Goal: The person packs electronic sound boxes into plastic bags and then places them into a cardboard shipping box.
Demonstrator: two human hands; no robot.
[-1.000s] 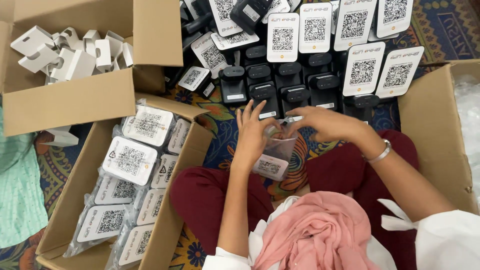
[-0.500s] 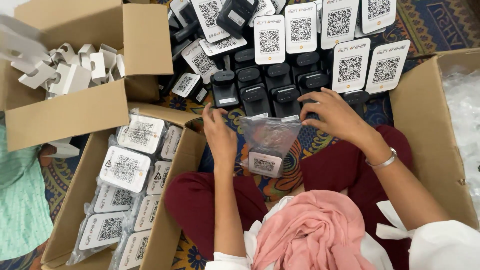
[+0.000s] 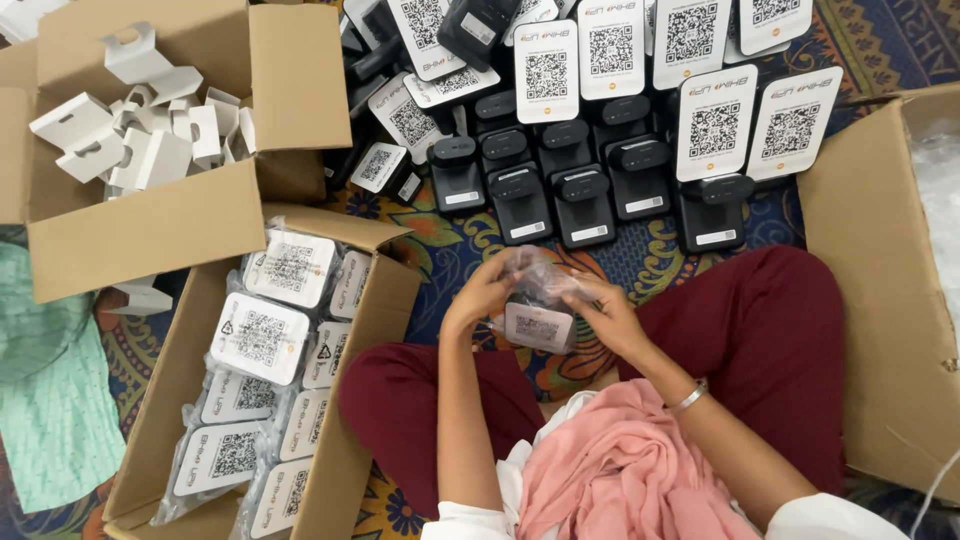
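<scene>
My left hand (image 3: 487, 291) and my right hand (image 3: 607, 306) both grip a clear plastic bag (image 3: 540, 300) held above my lap. Inside the bag is a small black device with a white coded label on its front. The hands pinch the bag's upper edge from either side, and the bag hangs between them. A silver bangle (image 3: 691, 397) circles my right wrist. Just beyond the hands, rows of black devices (image 3: 583, 204) with white coded cards (image 3: 713, 125) stand on the patterned floor mat.
A cardboard box (image 3: 170, 395) at the left holds several bagged devices with coded cards. Behind it an open box (image 3: 300, 60) holds white cardboard inserts. Another large carton (image 3: 880, 300) stands at the right. My legs in maroon trousers (image 3: 770, 340) are crossed below.
Both hands have come back from the row of devices toward my lap. The bag, open and empty half a second ago, now holds a black device and is gripped at its top.
</scene>
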